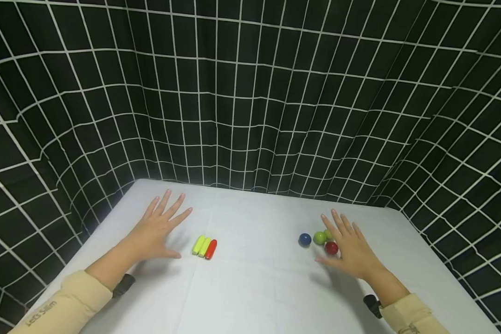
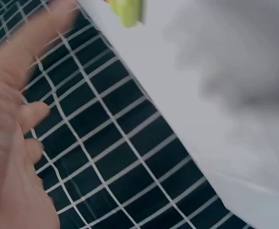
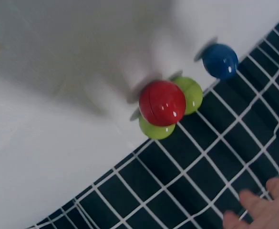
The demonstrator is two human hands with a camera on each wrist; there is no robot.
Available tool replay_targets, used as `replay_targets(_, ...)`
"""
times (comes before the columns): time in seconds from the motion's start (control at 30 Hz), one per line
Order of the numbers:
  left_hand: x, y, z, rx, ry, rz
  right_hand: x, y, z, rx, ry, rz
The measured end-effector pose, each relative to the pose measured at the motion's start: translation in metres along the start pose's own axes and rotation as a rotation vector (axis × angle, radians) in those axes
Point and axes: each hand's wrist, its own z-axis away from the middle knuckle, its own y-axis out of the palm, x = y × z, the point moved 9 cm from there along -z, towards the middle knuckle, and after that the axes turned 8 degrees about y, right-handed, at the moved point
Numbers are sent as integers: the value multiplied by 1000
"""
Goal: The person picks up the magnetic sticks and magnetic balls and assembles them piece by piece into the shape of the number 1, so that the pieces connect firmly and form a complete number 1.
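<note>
My left hand (image 1: pixel 153 232) is held over the left part of the white table, fingers spread and holding nothing. Just right of its thumb, two yellow-green short sticks (image 1: pixel 201 246) and a red one (image 1: pixel 211 249) lie side by side. My right hand (image 1: pixel 352 250), its fingers also spread, hovers beside a small group of shiny balls. A red ball (image 3: pixel 162 103) sits against two green balls (image 3: pixel 191 95), and a blue ball (image 3: pixel 220 61) lies slightly apart from them. In the head view, the right hand's fingers partly cover one green ball.
A white cloth (image 1: pixel 242 283) covers the table. Black curtains with a white grid (image 1: pixel 250 102) stand around its back and sides. Each wrist carries a dark strap (image 1: pixel 372 306) below a beige sleeve (image 1: pixel 413 315).
</note>
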Motion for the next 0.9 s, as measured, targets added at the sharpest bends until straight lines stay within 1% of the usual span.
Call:
replay_targets(0.07,-4,-2,-2,2,-16,39,-2,-4,-3,-15,15,-43)
replay_targets(0.17,-6,-5,-3,-9,-84,111,-7,-9,-6,-25,65,-108)
replay_targets(0.27,-7,-7,-3,-42,-162,180,-17,-8,-7,-5,182,-186)
replay_targets(0.4,-8,-5,-5,-72,-243,251,-29,-7,-6,-30,319,-282)
replay_targets(0.53,-9,4,-6,-83,-328,351,-42,-1,-2,-33,463,-386)
replay_targets(0.6,-11,10,-8,-85,-372,385,-49,5,2,-16,550,-440)
replay_targets(0.7,-14,20,-11,-74,-436,430,-58,16,9,-8,654,-522)
replay_targets(0.77,-15,27,-13,-77,-474,463,-63,23,14,-6,714,-573)
replay_targets(0.8,-16,32,-14,-76,-496,497,-66,26,17,-8,738,-593)
replay_targets(0.9,-16,45,-17,-113,-534,590,-72,36,22,-21,808,-652)
